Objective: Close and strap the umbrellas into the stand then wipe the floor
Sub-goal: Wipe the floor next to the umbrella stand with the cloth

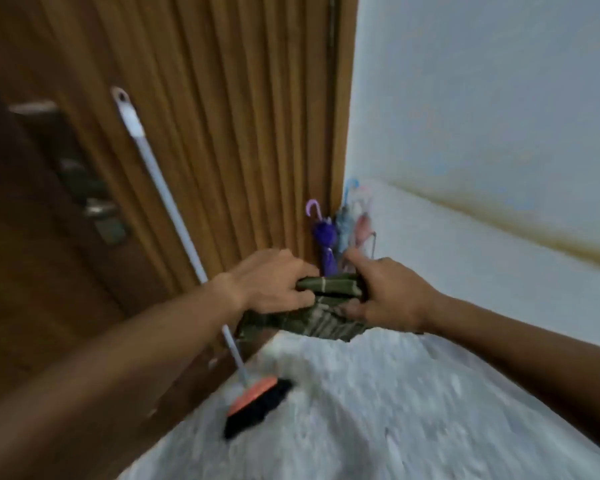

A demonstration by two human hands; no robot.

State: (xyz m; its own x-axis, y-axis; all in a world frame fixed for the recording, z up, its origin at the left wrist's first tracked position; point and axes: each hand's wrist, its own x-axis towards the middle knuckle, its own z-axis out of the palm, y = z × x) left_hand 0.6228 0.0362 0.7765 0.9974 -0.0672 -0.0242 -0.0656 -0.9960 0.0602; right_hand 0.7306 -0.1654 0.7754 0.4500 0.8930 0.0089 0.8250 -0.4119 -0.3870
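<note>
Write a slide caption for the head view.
Left hand and right hand hold a folded green cloth near closed umbrellas; a broom leans against the door.

Above the left hand [274, 285] rises a ribbed brown wooden panel [205, 133], and farther to that hand's left stands a darker wooden door [32, 289] with a metal lever handle [97, 207]. Up and to the right of the right hand [392, 299] a pale blue-white wall [482, 98] is crossed by a brownish stained band [499, 221]. Below both hands lies a pale speckled floor [361, 410], blurred.
</note>
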